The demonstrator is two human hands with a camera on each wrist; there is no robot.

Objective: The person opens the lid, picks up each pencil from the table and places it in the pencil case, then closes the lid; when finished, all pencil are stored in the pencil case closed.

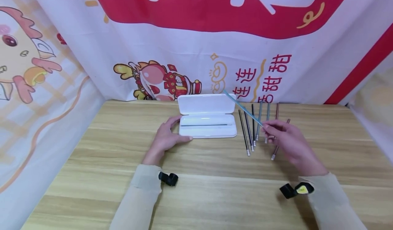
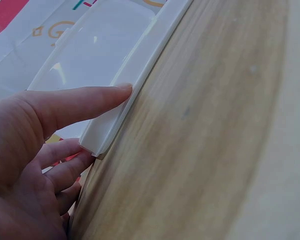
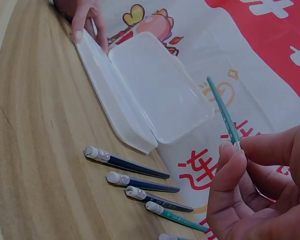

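Note:
An open white pencil case (image 1: 207, 130) lies mid-table with its lid (image 1: 207, 104) folded back and one dark pencil (image 1: 205, 124) inside. My left hand (image 1: 178, 129) rests against the case's left end, the thumb (image 2: 80, 102) lying straight along the front rim (image 2: 140, 75). My right hand (image 1: 268, 129) pinches a teal pencil (image 1: 242, 108) at its eraser end and holds it off the table, tip pointing up and left over the case's right corner. In the right wrist view the teal pencil (image 3: 220, 105) rises from the pinching fingertips (image 3: 230, 160).
Several pencils (image 1: 250, 131) lie side by side on the wooden table (image 1: 215, 189) right of the case, partly under my right hand, erasers toward me (image 3: 135, 167). A printed cloth backdrop (image 1: 196, 52) closes off the far edge and both sides.

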